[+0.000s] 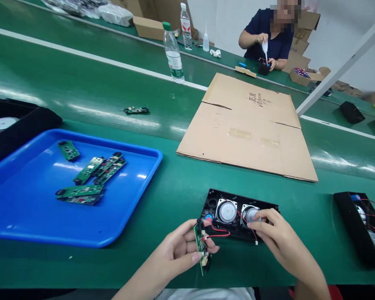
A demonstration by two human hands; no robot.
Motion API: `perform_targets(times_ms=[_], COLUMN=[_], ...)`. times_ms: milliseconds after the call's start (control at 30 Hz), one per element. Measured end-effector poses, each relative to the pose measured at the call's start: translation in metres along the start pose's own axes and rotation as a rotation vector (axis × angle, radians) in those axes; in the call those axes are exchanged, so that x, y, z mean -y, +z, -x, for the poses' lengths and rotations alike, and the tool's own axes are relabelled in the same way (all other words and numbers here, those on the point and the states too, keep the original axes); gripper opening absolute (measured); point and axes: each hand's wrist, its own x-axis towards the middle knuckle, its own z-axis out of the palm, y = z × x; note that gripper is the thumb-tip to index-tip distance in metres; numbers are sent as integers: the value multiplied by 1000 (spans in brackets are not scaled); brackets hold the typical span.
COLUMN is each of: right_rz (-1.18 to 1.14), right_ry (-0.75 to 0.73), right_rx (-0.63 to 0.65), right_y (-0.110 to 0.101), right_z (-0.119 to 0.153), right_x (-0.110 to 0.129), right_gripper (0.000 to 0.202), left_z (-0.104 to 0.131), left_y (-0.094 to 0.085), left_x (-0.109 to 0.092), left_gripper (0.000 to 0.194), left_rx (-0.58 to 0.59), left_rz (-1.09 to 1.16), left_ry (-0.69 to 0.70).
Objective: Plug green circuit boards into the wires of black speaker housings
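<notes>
— What did my hands have?

— Your left hand (178,250) gripped a small green circuit board (201,246) on edge; your right hand (276,235) pinched a red wire (248,227) over the black speaker panel (237,212) on the desk (181,187).

— And farther out?

— More boards lay in the blue tray (25,208); beyond, flattened cardboard (246,129), then a water bottle (173,52).

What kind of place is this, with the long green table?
Most likely an electronics assembly line. A blue tray holds loose circuit boards, the left hand holds another board beside a black speaker panel that the right hand touches, and a co-worker works farther along the green bench.
</notes>
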Motion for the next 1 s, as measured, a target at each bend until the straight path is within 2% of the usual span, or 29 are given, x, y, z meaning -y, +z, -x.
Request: perform_targets(times_ms=[100, 167, 233, 367, 467, 533, 633, 767, 867, 1000], right_rz=[71, 53, -29, -237, -391, -435, -338, -129, -105, -100], right_ry=[26, 40, 52, 64, 163, 220, 136, -39, -46, -4], right_rx=[158, 169, 128, -90, -235, -287, -302, -286, -298, -365], right_y=[-1, 4, 8, 16, 25, 33, 41, 45, 49, 54], right_z=[20, 24, 23, 10, -4, -12, -20, -20, -18, -17], right_x=[-12, -14, -14, -12, -7, 0, 11, 17, 15, 13], right_gripper=[27, 27, 25, 20, 12, 6, 9, 13, 10, 12], left_z=[-2, -3, -5, -7, -7, -7, -9, -15, -18, -16], left_y=[2, 5, 9, 17, 24, 27, 27, 18, 17, 25], left_x=[4, 5, 5, 5, 7, 9, 14, 22, 22, 16], left_gripper=[36, 30, 27, 30, 32, 30, 26, 30, 30, 28], left_rx=[13, -12, -53, -124, -170, -187, -193, -103, -60, -58], left_rz=[-61, -134, -199, -206, -221, -254, -329, -489, -661, -773], left_ry=[-39, -54, -47, -35, -14, 21, 99, 150, 175, 248])
